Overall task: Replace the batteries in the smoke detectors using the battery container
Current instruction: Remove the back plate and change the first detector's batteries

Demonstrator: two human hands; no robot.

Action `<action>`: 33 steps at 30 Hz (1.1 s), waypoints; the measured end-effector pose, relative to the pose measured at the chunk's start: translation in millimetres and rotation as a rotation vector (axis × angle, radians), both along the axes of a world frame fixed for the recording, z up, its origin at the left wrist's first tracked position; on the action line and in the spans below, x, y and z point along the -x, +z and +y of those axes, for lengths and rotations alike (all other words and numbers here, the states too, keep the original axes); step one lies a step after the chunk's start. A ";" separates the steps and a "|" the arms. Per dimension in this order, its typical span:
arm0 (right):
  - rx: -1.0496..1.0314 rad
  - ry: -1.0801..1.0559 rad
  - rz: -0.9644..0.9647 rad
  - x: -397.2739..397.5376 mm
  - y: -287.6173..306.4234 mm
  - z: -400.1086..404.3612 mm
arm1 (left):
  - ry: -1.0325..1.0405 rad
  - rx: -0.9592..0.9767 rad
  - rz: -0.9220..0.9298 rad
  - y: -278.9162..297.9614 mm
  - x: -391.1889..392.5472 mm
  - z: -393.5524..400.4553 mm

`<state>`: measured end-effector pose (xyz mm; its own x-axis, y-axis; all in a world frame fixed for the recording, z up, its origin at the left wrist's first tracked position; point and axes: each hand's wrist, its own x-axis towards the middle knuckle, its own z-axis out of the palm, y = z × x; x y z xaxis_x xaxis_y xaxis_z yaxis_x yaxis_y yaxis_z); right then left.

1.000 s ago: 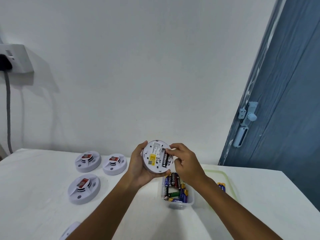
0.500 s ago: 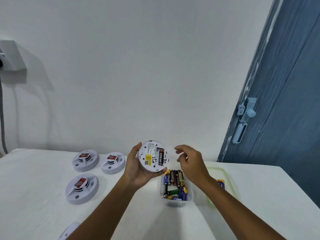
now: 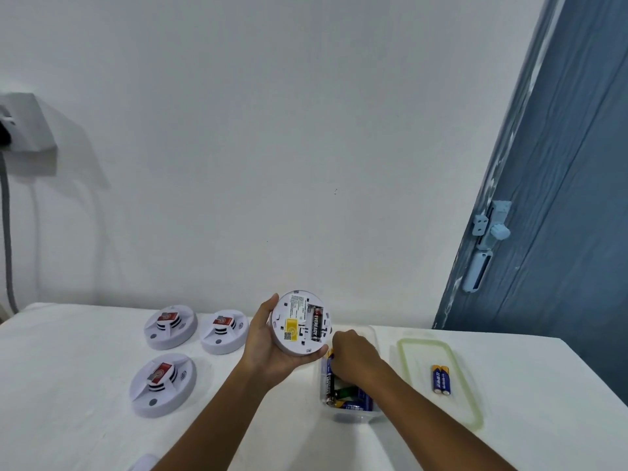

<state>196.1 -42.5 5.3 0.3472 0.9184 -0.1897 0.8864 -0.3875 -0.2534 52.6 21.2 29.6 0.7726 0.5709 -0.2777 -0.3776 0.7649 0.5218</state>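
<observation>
I hold the smoke detector (image 3: pixel 300 322) back side up in my left hand (image 3: pixel 272 348), fingers curled round its rim, above the near-middle of the table (image 3: pixel 68 385). One black battery (image 3: pixel 315 323) sits in its open bay; the slot beside it looks unfilled, so I judge I am midway through loading this unit. My right hand (image 3: pixel 353 351) is down in the clear battery container (image 3: pixel 353 414), just right of the detector, fingers bent among the cells; whether they already pinch one I cannot tell. Next I need to lift out one battery and line up its ends with the free slot. The container's lid (image 3: pixel 469 385) lies to the right with two blue batteries (image 3: pixel 441 379) on it. Three more detectors (image 3: pixel 163 385) wait at left, well apart. The loose pile makes picking a single cell fiddly.
</observation>
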 end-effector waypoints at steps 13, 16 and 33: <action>-0.742 -0.215 0.884 -24.0 33.9 -19.9 | 0.029 0.001 0.011 -0.1 4.9 8.1; -0.898 -0.142 0.896 -11.2 42.1 -22.6 | 0.023 -0.023 0.028 1.6 -0.5 4.9; -0.946 0.213 0.530 9.6 24.8 -21.7 | 0.027 -0.015 -0.003 12.1 0.8 -3.1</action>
<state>186.5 -64.2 30.1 0.2474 0.8027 0.5426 0.6036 0.3104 -0.7344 51.8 18.2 41.7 0.7577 0.5957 -0.2663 -0.4000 0.7465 0.5318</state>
